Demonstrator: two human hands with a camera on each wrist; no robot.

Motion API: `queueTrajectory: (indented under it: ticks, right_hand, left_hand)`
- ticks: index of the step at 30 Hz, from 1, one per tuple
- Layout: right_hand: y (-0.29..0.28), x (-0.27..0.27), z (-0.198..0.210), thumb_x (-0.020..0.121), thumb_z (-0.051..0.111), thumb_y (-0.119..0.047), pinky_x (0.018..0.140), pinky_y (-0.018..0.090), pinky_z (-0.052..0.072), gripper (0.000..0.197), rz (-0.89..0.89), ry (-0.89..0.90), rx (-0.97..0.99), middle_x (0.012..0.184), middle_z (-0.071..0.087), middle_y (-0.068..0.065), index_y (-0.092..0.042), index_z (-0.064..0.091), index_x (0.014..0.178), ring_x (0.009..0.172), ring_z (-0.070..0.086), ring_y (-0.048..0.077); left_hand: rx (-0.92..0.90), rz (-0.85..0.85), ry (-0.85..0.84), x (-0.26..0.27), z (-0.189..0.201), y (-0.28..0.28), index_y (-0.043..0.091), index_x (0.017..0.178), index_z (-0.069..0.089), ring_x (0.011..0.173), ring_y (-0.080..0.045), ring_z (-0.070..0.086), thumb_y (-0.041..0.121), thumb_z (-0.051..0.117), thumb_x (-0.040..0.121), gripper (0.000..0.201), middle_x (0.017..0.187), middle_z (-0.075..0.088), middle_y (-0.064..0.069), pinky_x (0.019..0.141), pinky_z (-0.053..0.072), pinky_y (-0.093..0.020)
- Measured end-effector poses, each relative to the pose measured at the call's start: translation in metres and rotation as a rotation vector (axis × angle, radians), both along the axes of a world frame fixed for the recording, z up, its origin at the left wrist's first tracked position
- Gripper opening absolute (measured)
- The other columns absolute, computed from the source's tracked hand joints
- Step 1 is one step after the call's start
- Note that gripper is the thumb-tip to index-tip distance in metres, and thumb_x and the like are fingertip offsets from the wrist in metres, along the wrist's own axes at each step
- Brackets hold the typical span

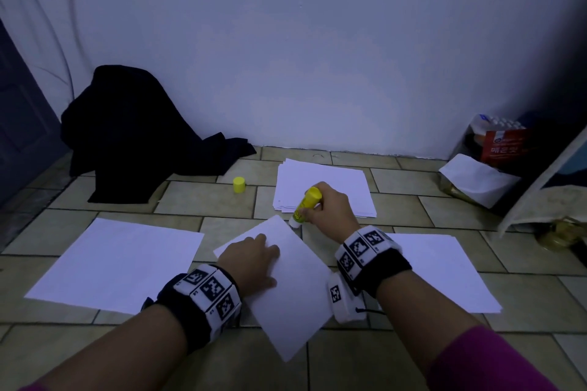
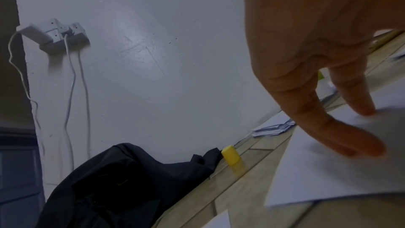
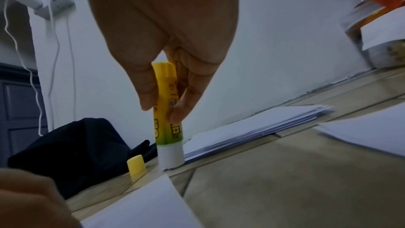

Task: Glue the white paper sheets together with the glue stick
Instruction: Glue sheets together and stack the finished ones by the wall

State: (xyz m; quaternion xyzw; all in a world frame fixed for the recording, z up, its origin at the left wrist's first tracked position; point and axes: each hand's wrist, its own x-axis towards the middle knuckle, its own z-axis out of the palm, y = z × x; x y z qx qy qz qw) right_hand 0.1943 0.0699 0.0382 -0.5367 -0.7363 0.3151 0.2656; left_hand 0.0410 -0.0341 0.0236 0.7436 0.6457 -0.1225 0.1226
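A white sheet point(image 1: 295, 292) lies turned at an angle on the tiled floor in front of me. My left hand point(image 1: 254, 260) presses flat on its left part with straight fingers point(image 2: 355, 143). My right hand point(image 1: 330, 209) grips a yellow glue stick point(image 1: 306, 205), uncapped, white tip down at the sheet's far corner. In the right wrist view the glue stick point(image 3: 167, 115) stands nearly upright, pinched between thumb and fingers point(image 3: 181, 105), just beyond the sheet's corner point(image 3: 153, 202). Its yellow cap point(image 1: 239, 185) stands on the floor to the left.
A stack of white paper point(image 1: 324, 187) lies behind the glue stick. Single sheets lie at left point(image 1: 117, 263) and right point(image 1: 451, 270). A dark cloth heap point(image 1: 133, 133) sits against the wall at left; boxes and a bag point(image 1: 495, 155) crowd the right corner.
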Motion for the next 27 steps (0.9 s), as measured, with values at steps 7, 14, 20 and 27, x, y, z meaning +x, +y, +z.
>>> queueTrajectory:
  ticks: [7, 14, 20, 27]
  right_hand:
    - [0.004, -0.035, 0.000, 0.087, 0.062, -0.012, 0.075, 0.024, 0.041, 0.028, 0.168, -0.105, 0.005, 0.111, 0.063, 0.014, -0.005, 0.057, 0.113, 0.095, 0.058, 0.024]
    - [0.005, -0.032, 0.004, 0.089, 0.058, -0.012, 0.079, 0.029, 0.043, 0.029, 0.311, -0.271, -0.004, 0.112, 0.062, 0.017, -0.008, 0.054, 0.118, 0.101, 0.057, 0.031]
    - [-0.006, 0.012, 0.011, 0.089, 0.061, -0.013, 0.082, 0.032, 0.045, 0.029, 0.407, -0.369, -0.002, 0.109, 0.063, 0.013, -0.013, 0.054, 0.117, 0.096, 0.057, 0.025]
    - [-0.020, 0.063, 0.016, 0.084, 0.069, -0.013, 0.083, 0.035, 0.052, 0.028, 0.483, -0.395, -0.008, 0.105, 0.065, 0.002, -0.020, 0.059, 0.109, 0.094, 0.061, 0.020]
  left_hand:
    - [0.045, 0.028, -0.069, 0.010, -0.013, -0.002, 0.010, 0.123, 0.049, 0.118, -0.023, 0.040, 0.042, 0.052, 0.093, 0.044, 0.126, 0.041, -0.008, 0.085, 0.043, -0.036]
    - [0.021, -0.005, -0.047, 0.006, -0.011, 0.001, 0.010, 0.126, 0.050, 0.118, -0.023, 0.042, 0.043, 0.052, 0.093, 0.046, 0.127, 0.043, -0.008, 0.091, 0.043, -0.036]
    - [0.015, -0.038, -0.057, 0.000, -0.006, 0.002, 0.011, 0.132, 0.047, 0.123, -0.023, 0.041, 0.036, 0.054, 0.094, 0.046, 0.133, 0.042, -0.008, 0.094, 0.041, -0.035]
    - [-0.029, -0.138, -0.002, -0.001, -0.004, 0.004, 0.032, 0.149, 0.026, 0.125, -0.027, 0.037, 0.016, 0.044, 0.097, 0.057, 0.137, 0.034, -0.011, 0.092, 0.041, -0.034]
